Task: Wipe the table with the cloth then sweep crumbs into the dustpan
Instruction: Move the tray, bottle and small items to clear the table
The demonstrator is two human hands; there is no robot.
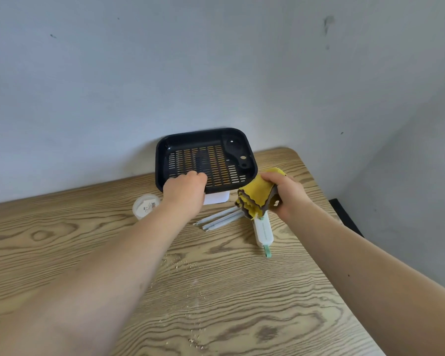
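Hands: left gripping near rim of tilted black slotted tray at 12 o'clock; right clutching bunched yellow cloth at 1 o'clock, lifting clear of wooden surface. Crumbs lying at 6 o'clock.

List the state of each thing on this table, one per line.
Black slotted tray: tilted up, near rim gripped by left hand.
Yellow cloth: bunched, held off the table by right hand.
Crumbs: scattered, unswept.
Round tub: lidded.
White sticks: lying flat.
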